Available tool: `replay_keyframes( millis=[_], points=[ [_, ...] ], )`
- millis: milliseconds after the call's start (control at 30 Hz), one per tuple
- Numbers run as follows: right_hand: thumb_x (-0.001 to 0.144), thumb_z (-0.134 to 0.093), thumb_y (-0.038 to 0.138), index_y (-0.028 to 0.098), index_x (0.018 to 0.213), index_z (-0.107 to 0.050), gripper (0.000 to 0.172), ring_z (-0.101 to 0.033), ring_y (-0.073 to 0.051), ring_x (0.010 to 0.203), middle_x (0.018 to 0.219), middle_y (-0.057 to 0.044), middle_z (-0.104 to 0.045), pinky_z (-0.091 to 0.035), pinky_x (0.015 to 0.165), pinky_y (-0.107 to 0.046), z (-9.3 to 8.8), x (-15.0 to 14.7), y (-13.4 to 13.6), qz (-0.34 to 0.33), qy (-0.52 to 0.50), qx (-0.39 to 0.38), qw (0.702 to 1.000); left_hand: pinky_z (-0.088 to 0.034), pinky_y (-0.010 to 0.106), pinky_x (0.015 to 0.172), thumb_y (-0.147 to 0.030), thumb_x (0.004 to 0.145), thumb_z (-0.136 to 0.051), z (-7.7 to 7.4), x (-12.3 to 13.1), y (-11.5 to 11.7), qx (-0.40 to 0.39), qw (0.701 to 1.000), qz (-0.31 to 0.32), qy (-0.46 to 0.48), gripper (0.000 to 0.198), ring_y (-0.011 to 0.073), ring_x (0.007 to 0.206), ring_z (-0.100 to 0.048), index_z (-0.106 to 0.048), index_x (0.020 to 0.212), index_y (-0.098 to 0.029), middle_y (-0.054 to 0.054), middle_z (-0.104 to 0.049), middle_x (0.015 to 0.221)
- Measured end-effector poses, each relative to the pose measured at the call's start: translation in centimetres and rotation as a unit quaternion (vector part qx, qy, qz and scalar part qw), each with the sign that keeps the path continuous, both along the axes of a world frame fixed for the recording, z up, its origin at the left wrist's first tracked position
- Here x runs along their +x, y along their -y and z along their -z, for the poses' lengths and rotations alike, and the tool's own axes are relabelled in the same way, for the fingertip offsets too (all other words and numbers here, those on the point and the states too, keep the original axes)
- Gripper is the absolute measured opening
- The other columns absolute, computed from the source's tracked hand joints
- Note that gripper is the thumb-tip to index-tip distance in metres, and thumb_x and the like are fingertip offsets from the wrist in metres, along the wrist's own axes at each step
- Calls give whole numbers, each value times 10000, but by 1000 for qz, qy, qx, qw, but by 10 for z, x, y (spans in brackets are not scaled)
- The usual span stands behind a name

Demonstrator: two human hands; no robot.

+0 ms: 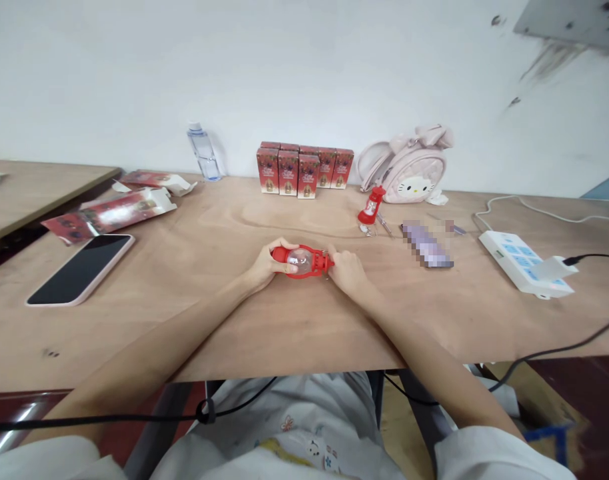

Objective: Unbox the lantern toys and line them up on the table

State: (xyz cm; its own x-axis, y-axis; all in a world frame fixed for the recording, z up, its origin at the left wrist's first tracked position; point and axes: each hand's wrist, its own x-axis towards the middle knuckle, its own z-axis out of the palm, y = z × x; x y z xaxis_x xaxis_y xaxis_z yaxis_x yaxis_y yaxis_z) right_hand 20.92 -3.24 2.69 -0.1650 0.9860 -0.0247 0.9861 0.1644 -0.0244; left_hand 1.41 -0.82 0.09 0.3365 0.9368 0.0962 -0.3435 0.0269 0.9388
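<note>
A small red toy lantern with a clear globe (301,261) lies on its side on the wooden table (304,313), held between both my hands. My left hand (265,265) wraps its fingers round the lantern's left end. My right hand (346,269) pinches the red right end. A second red lantern (372,205) stands upright farther back, to the right, with small metal bits beside it.
A row of red boxes (304,171) stands by the wall, with a water bottle (203,152) to its left and a pink bag (409,170) to its right. Opened red packaging (112,212) and a phone (82,268) lie left. A white power strip (527,263) with cables lies right.
</note>
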Motion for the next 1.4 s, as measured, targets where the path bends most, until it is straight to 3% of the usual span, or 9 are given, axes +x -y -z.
replay_keyframes(
  millis=[200, 433, 633, 833, 1067, 1200, 1300, 1400],
  points=[
    [839, -409, 80, 138, 1133, -562, 336, -661, -267, 907, 965, -159, -690, -381, 669, -286, -6, 8, 3, -57, 1, -27, 998, -476, 269, 706, -79, 404, -844, -1, -2, 1, 11, 999, 26, 16, 446, 156, 726, -643, -609, 775, -156, 8, -694, 783],
    [868, -405, 94, 159, 987, -609, 244, -647, -196, 913, 978, -91, -706, -368, 712, -238, -10, 18, 5, -168, -127, -73, 975, -459, 237, 676, -62, 377, -824, -4, -2, 3, -4, 998, 53, 45, 439, 135, 734, -619, -610, 746, -164, -15, -653, 810],
    [827, -436, 86, 127, 1101, -573, 309, -654, -279, 940, 997, -162, -682, -401, 700, -291, -17, 9, 12, -61, 8, -47, 997, -456, 233, 685, -35, 372, -811, -2, -2, 1, 3, 998, 38, 48, 422, 118, 725, -602, -613, 725, -159, -21, -632, 813],
    [847, -392, 91, 112, 1063, -608, 307, -652, -297, 966, 992, -194, -665, -438, 708, -311, -25, 2, 19, -33, 45, -66, 996, -461, 226, 670, -40, 377, -783, -4, 0, 3, -9, 998, 34, 58, 384, 118, 720, -603, -620, 703, -159, -26, -634, 798],
    [835, -414, 88, 178, 1197, -565, 402, -660, -263, 907, 958, -144, -692, -434, 735, -304, -17, 2, 13, -6, -32, -17, 999, -474, 255, 649, -99, 413, -788, -8, 4, 6, -37, 996, -3, 76, 371, 137, 677, -599, -599, 722, -180, -19, -647, 739],
    [798, -417, 61, 127, 1070, -622, 348, -655, -278, 887, 941, -176, -682, -421, 701, -304, -15, 4, 12, 20, -15, -20, 999, -455, 243, 669, -85, 359, -824, -10, 5, 8, 24, 998, -25, 46, 385, 133, 720, -582, -622, 678, -163, -13, -621, 772],
    [748, -434, 53, 118, 923, -647, 282, -639, -230, 809, 862, -131, -681, -397, 664, -268, -12, 11, 10, -29, -95, -52, 994, -438, 239, 699, -87, 332, -855, -13, 5, 11, 68, 997, -31, 24, 401, 122, 758, -567, -644, 666, -155, -15, -590, 821],
    [698, -429, 67, 127, 765, -631, 222, -572, -154, 686, 690, -39, -625, -370, 611, -219, -5, 17, 6, -92, -239, -118, 959, -441, 249, 715, -86, 319, -859, -16, 5, 15, 65, 997, -17, 32, 408, 129, 777, -568, -647, 659, -156, -15, -577, 851]
  ],
)
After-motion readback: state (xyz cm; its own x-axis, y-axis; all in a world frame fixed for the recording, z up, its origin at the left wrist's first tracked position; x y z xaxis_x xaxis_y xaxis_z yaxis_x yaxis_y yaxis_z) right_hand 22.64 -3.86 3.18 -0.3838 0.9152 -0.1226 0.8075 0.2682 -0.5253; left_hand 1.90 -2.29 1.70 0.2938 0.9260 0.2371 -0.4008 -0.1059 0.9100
